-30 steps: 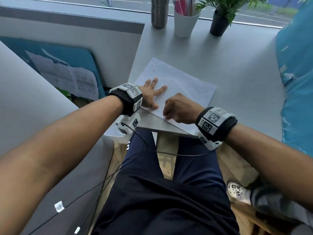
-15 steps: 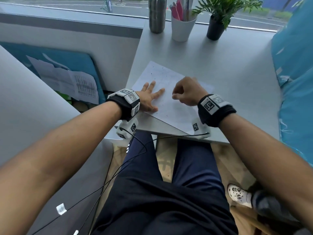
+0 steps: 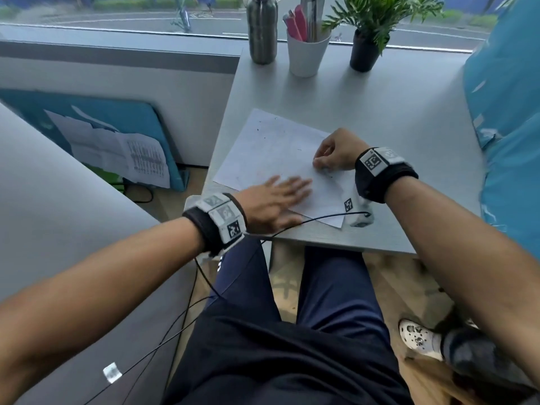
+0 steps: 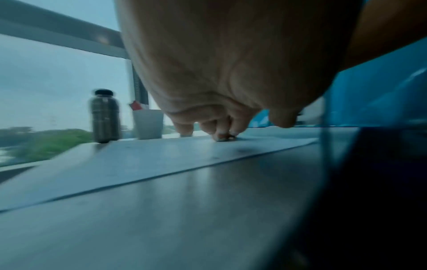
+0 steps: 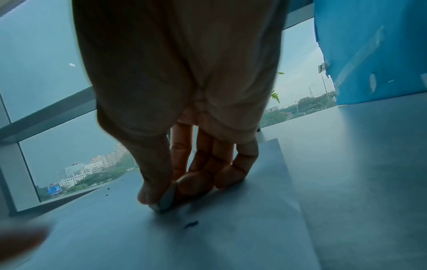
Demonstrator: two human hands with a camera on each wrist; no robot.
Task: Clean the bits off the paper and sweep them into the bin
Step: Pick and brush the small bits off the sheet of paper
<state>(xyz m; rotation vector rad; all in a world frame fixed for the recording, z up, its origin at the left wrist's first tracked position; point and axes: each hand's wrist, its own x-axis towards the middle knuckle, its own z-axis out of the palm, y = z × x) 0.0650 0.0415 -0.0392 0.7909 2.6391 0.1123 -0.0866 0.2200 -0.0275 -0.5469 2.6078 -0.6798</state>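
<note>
A white sheet of paper [image 3: 271,147] lies askew on the grey desk [image 3: 394,118], speckled with small dark bits [image 3: 264,137]. My left hand [image 3: 292,190] lies flat on the sheet's near edge, fingers straight and together. In the left wrist view its fingertips [image 4: 221,136] press the paper [image 4: 138,160]. My right hand [image 3: 323,165] sits on the sheet's right part. In the right wrist view its thumb and fingers pinch a small pale eraser [image 5: 167,198] against the paper [image 5: 231,237], with a dark bit [image 5: 191,224] just in front. No bin shows in any view.
At the desk's far edge by the window stand a steel bottle [image 3: 262,30], a white cup of pens [image 3: 306,52] and a potted plant [image 3: 368,48]. A blue panel [image 3: 508,127] borders the desk on the right. A black cable [image 3: 321,217] crosses the near edge.
My right hand has moved from the paper's near edge up and to the right. My left hand has slid right along the near edge, and its fingers have closed together.
</note>
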